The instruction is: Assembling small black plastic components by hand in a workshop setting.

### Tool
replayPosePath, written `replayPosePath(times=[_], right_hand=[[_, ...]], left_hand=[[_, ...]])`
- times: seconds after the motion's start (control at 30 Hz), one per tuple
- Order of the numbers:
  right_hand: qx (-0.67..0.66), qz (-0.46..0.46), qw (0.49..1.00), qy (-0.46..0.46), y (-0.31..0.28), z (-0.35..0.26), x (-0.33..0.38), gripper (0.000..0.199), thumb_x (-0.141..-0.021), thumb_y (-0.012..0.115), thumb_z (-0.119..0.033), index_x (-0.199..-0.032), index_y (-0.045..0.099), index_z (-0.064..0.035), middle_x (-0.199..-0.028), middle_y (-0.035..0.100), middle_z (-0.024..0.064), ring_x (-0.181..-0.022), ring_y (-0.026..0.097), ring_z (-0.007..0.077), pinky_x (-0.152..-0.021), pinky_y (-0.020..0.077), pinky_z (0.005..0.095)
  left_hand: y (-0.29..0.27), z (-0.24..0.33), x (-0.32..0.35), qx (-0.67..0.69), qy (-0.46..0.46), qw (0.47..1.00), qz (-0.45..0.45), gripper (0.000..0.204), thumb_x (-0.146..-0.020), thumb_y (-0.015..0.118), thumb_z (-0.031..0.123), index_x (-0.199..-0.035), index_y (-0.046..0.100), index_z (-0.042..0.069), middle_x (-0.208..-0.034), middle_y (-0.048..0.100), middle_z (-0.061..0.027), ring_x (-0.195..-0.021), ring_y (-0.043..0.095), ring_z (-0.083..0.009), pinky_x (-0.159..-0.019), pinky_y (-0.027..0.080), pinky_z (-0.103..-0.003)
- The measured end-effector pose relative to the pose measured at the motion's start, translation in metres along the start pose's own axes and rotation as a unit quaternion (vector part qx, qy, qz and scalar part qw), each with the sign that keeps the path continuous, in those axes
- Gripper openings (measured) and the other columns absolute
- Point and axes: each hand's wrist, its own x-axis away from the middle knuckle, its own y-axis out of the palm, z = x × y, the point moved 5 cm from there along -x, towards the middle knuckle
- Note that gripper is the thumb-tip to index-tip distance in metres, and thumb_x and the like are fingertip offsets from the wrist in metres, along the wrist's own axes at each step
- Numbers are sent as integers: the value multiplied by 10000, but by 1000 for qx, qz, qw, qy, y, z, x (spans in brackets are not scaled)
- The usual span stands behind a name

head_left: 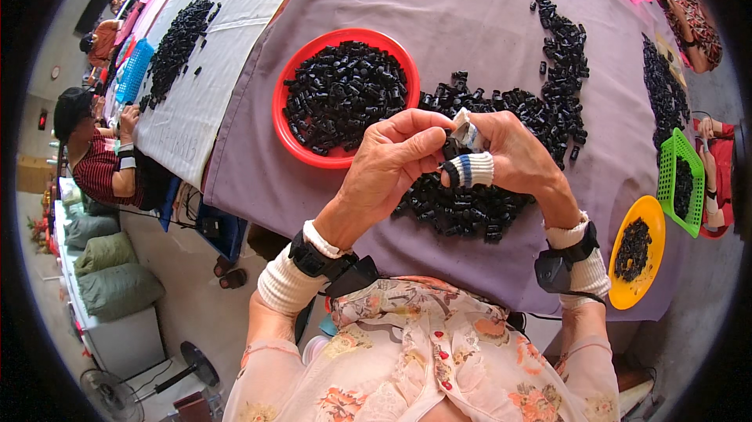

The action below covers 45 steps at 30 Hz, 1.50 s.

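Note:
My left hand (395, 159) and my right hand (509, 152) meet above a spread of small black plastic parts (478, 206) on the cloth. Pinched between the fingertips of both is one small black part (450, 148), mostly hidden by the fingers. White knitted finger sleeves (472, 170), one with blue stripes, cover the thumb and a finger of my right hand. Just beyond my left hand stands a round red tray (280, 112) heaped with the same kind of black cylindrical parts.
A mauve cloth (470, 14) covers the table. To the right are a yellow plate (652, 226) with small black bits and a green basket (667, 179). Co-workers sit at both sides; one in a striped shirt (100, 167) is at the left table beside a blue basket (136, 69).

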Motion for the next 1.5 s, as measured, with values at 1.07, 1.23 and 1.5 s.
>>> replayPosePath(times=[1.07, 1.23, 1.5], right_hand=[[-6, 29, 999, -12, -4, -6, 3, 383, -642, 760, -316, -681, 544, -3, -514, 457, 21, -499, 408, 82, -460, 356, 267], [22, 14, 1000, -14, -3, -8, 1, 414, -627, 753, -344, -703, 540, 3, -523, 464, 45, -493, 421, 120, -475, 374, 292], [28, -18, 999, -27, 1, -12, -1, 351, -648, 704, -273, -740, 528, 16, -526, 452, 104, -483, 398, 163, -483, 377, 319]], left_hand=[[2, 1, 1, -17, 29, 999, 4, 167, -870, 561, 97, -1007, 582, 2, -885, 624, -62, -738, 593, -100, -661, 508, -241], [1, 1, 3, -17, 23, 1000, -5, 164, -869, 561, 96, -1006, 582, 9, -873, 627, -62, -727, 600, -102, -637, 520, -248], [2, 6, 4, -44, 23, 999, -6, 157, -860, 588, 113, -978, 603, 9, -895, 626, -43, -766, 580, -75, -689, 507, -233]])
